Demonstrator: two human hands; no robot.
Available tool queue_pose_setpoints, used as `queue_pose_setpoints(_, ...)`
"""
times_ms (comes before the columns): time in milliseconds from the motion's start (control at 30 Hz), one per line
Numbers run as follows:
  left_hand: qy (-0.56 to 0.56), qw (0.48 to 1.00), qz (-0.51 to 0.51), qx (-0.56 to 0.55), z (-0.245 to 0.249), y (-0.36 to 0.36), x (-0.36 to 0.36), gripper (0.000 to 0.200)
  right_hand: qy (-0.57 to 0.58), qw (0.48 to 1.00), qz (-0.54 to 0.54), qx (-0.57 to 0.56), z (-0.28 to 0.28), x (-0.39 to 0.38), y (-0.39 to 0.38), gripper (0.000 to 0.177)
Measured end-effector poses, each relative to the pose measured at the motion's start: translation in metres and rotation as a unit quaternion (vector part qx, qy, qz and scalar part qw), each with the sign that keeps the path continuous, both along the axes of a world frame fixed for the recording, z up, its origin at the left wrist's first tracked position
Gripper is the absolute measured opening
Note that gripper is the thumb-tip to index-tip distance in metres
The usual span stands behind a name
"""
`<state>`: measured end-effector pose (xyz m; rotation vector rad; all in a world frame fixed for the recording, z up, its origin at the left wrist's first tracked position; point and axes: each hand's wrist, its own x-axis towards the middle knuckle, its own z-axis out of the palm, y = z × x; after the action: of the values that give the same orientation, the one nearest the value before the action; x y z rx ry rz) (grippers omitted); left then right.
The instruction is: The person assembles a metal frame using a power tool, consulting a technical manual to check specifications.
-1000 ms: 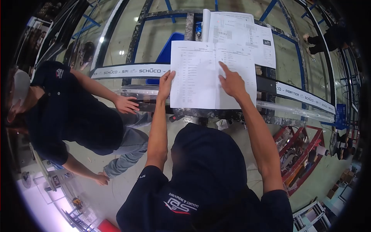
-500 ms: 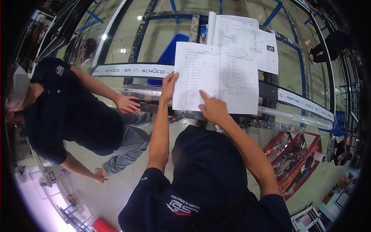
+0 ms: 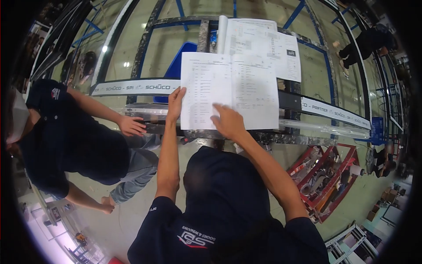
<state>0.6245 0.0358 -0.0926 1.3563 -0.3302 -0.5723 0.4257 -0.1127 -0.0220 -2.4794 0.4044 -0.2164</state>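
Two printed pages of an open document point(image 3: 206, 83) face me above the frame. My left hand point(image 3: 176, 104) grips the left edge of the left page. Over the lower part of that page, my right hand point(image 3: 228, 122) has its index finger extended at the printed lines, with the other fingers curled; whether it touches the paper I cannot tell. Behind the document lie more printed sheets point(image 3: 288, 55), one with a rolled edge at its left.
A co-worker point(image 3: 79, 136) stands at the left with one hand on the frame. A white-taped profile point(image 3: 154, 87) crosses the metal frame. Blue bin point(image 3: 176, 66) behind it; red rack of tools point(image 3: 325, 180) at lower right. Other people are at the far right.
The whole view has shifted, so the document, my hands and the frame appear further left. My right finger still points at the lower left page, and my left hand keeps its grip.
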Motion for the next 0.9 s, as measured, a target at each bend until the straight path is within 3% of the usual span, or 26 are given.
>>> queue_pose_setpoints(67,0.014,1.000,-0.004,-0.002,-0.001,0.000,0.000,0.030,0.003,0.996,-0.085,-0.004,0.001,0.009,-0.027,0.057)
queue_pose_setpoints(167,0.009,1.000,-0.007,0.001,0.002,0.000,0.001,0.030,0.127,0.972,-0.195,0.040,0.006,0.012,-0.064,0.067)
queue_pose_setpoints(367,0.020,1.000,-0.006,-0.008,0.004,0.000,-0.001,0.030,0.121,0.968,-0.221,0.014,0.004,-0.024,-0.063,0.049)
queue_pose_setpoints(467,0.007,1.000,-0.006,-0.010,0.003,-0.001,0.000,0.032,0.102,0.976,-0.189,0.022,0.012,-0.031,-0.040,0.039)
queue_pose_setpoints(533,0.009,1.000,-0.008,-0.010,0.002,0.000,-0.001,0.032,-0.067,0.993,-0.100,-0.003,0.000,-0.031,-0.012,0.039)
queue_pose_setpoints(633,0.009,1.000,-0.001,0.011,0.007,-0.004,-0.003,0.031,-0.085,0.991,0.048,-0.089,0.020,-0.018,0.018,0.043)
queue_pose_setpoints(733,-0.018,0.999,0.022,0.035,-0.006,0.001,0.003,0.027,-0.068,0.983,0.122,-0.123,0.008,-0.002,0.040,0.043)
queue_pose_setpoints(900,0.007,1.000,0.001,0.012,-0.001,0.001,0.002,0.026,-0.106,0.971,0.146,-0.159,-0.003,0.013,0.057,0.035)
